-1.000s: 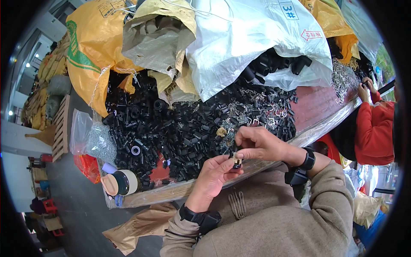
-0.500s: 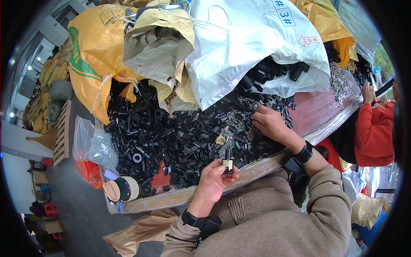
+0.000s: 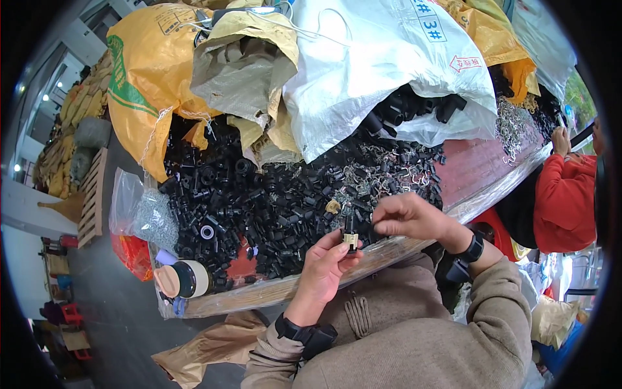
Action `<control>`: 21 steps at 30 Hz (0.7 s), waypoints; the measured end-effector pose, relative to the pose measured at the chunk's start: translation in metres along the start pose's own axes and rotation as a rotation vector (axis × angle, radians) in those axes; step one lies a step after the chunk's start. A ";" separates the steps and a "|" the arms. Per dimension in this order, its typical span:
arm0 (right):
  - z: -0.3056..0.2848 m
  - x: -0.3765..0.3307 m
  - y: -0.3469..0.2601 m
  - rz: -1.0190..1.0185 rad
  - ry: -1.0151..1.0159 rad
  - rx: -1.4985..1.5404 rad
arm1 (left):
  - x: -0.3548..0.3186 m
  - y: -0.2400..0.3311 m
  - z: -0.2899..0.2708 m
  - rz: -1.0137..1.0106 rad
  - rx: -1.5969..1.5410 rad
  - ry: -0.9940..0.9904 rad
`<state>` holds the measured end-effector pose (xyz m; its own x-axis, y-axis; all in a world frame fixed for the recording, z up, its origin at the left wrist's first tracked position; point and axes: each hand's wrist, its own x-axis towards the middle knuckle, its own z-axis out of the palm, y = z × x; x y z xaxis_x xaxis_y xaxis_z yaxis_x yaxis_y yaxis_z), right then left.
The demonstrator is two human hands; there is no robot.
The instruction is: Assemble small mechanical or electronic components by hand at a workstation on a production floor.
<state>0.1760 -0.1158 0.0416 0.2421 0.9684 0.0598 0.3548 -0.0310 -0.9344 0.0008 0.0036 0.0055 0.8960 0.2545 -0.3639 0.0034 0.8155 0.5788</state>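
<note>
My left hand (image 3: pixel 322 267) grips a small black and cream plastic part (image 3: pixel 350 240) upright between thumb and fingers, over the table's near edge. Just right of it, my right hand (image 3: pixel 409 217) is closed in a pinch, its fingertips pointing toward the part. Whatever it may be holding is too small or hidden to name. Beyond both hands spreads a heap of black plastic pieces (image 3: pixel 275 217). Bent metal wire clips (image 3: pixel 414 176) lie scattered through its right side. A small yellowish lump (image 3: pixel 332 207) rests on the heap near the held part.
A big white sack (image 3: pixel 382 58) spills black tubes at the back, beside an open beige sack (image 3: pixel 243 71) and a yellow sack (image 3: pixel 146 71). At the left corner stand a lidded jar (image 3: pixel 192 279) and a clear bag of small metal pieces (image 3: pixel 155 219). A person in red (image 3: pixel 565 201) works at right.
My right hand has come back from the clips in the heap, down and left, close to the held part. The left hand has shifted slightly right, still gripping it.
</note>
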 end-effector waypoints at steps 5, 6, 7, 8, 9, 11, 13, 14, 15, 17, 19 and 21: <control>0.020 0.004 -0.022 -0.038 -0.007 -0.053 | -0.004 0.000 0.004 -0.031 0.012 0.000; 0.023 0.003 -0.023 -0.042 0.041 -0.089 | -0.004 0.000 0.004 -0.030 0.012 0.001; 0.025 0.002 -0.022 -0.042 0.040 -0.088 | -0.005 -0.001 0.005 -0.038 0.010 0.003; 0.028 0.001 -0.019 -0.057 0.077 -0.082 | -0.005 -0.001 0.005 -0.045 0.007 0.004; 0.030 0.001 -0.016 -0.073 0.113 -0.078 | -0.004 -0.001 0.005 -0.052 0.005 0.005; 0.034 0.000 -0.010 -0.087 0.151 -0.073 | -0.003 -0.002 0.006 -0.058 0.005 0.001; 0.037 -0.003 -0.004 -0.257 0.214 -0.212 | -0.002 -0.003 0.006 -0.069 0.005 -0.006; 0.037 -0.003 -0.002 -0.341 0.244 -0.282 | -0.001 -0.003 0.007 -0.072 0.004 -0.005; 0.036 -0.003 0.001 -0.339 0.245 -0.280 | -0.001 -0.004 0.007 -0.087 0.003 -0.026; 0.035 -0.003 0.005 -0.463 0.281 -0.446 | 0.001 -0.005 0.008 -0.119 0.000 -0.067; 0.034 -0.002 0.008 -0.521 0.299 -0.529 | 0.002 -0.006 0.008 -0.128 0.010 -0.068; 0.034 -0.002 0.010 -0.558 0.277 -0.548 | 0.004 -0.007 0.007 -0.139 0.031 -0.073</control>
<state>0.1481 -0.1095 0.0200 0.0887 0.7833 0.6152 0.8612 0.2501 -0.4426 0.0080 -0.0045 0.0051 0.9159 0.1008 -0.3885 0.1424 0.8234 0.5494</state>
